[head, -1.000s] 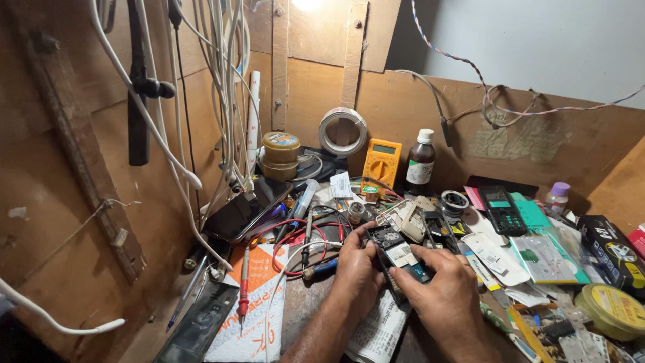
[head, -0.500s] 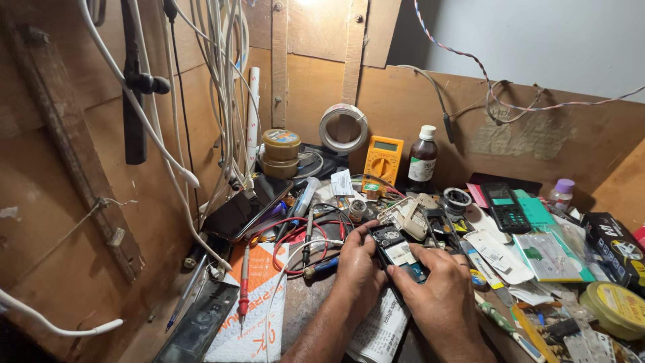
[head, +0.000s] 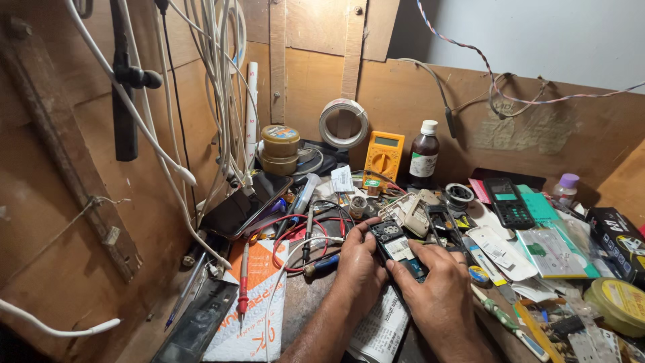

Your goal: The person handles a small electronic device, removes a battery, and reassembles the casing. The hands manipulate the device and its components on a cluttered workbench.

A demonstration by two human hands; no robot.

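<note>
My left hand (head: 357, 269) and my right hand (head: 440, 292) together hold a small dark phone (head: 398, 249) with its back off, low over the workbench at bottom centre. The left fingers curl round its left edge. My right thumb and fingers press on its lower right part. Under the hands lies a sheet of newspaper (head: 383, 329). Red and black probe leads (head: 295, 236) coil just left of my left hand.
A yellow multimeter (head: 383, 156), a brown bottle (head: 424, 149), a roll of white wire (head: 343, 123) and stacked tins (head: 279, 149) stand at the back. Phones, parts and cards crowd the right side. White cables (head: 222, 101) hang on the left wooden wall. A red probe (head: 243, 282) lies on an orange packet.
The hands and the phone stay nearly where they were; the fingers shift slightly on it. The view has tilted a little.
</note>
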